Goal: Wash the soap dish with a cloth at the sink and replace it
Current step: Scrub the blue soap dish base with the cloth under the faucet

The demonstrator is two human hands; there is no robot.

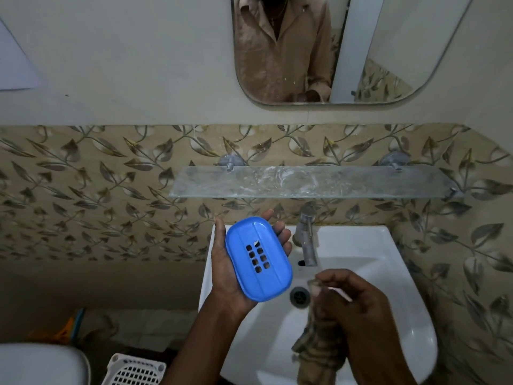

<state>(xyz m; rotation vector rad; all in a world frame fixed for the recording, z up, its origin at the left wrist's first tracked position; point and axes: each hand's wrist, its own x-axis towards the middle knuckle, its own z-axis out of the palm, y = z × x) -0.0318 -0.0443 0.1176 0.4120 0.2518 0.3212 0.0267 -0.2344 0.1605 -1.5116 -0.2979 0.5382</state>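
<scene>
A blue plastic soap dish (258,259) with several drain holes lies flat in the palm of my left hand (224,270), held over the left edge of the white sink (361,245). My right hand (358,304) is over the basin near the drain (299,296), closed around a brownish cloth (319,354) that hangs down from it. The metal tap (308,240) stands just right of the dish; I see no water running from it.
A glass shelf (305,182) is fixed on the leaf-patterned tiles above the tap, and a mirror (347,48) hangs higher up. At lower left are a toilet (39,365) and a white basket (136,370).
</scene>
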